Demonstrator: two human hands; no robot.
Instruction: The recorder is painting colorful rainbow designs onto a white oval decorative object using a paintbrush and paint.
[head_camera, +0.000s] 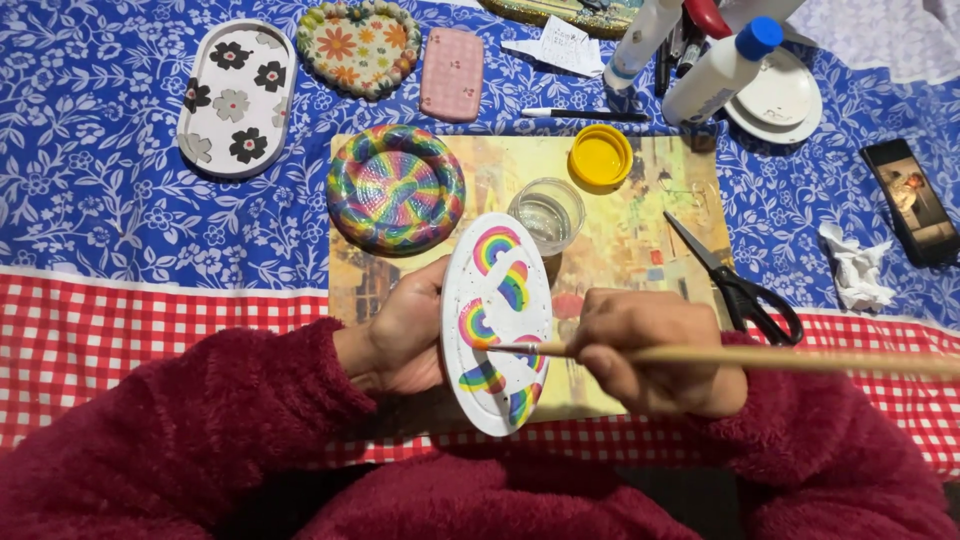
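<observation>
Oval white tray (497, 322) painted with small rainbows sits tilted in our left hand (405, 335), which grips it from the left edge with the fingers curled behind it, just above the picture-printed mat (640, 200) on the table. Our right hand (655, 350) is pressed together around a thin wooden brush (760, 357), pinching it near the front; the tip touches the tray beside one of the lower rainbows, though we cannot quite tell whether the bristles carry paint. Both arms wear fuzzy dark red sleeves (190, 420). On the mat, just beyond the tray, stand a small glass of water (546, 214), a yellow lid (600, 156) and a round rainbow dish (396, 187). Black scissors (735, 285) lie to the right. Further back on the blue flowered cloth (90, 150) rest a flowered oval tray (236, 97), a heart-shaped dish (359, 45) and a pink tray (451, 73).
</observation>
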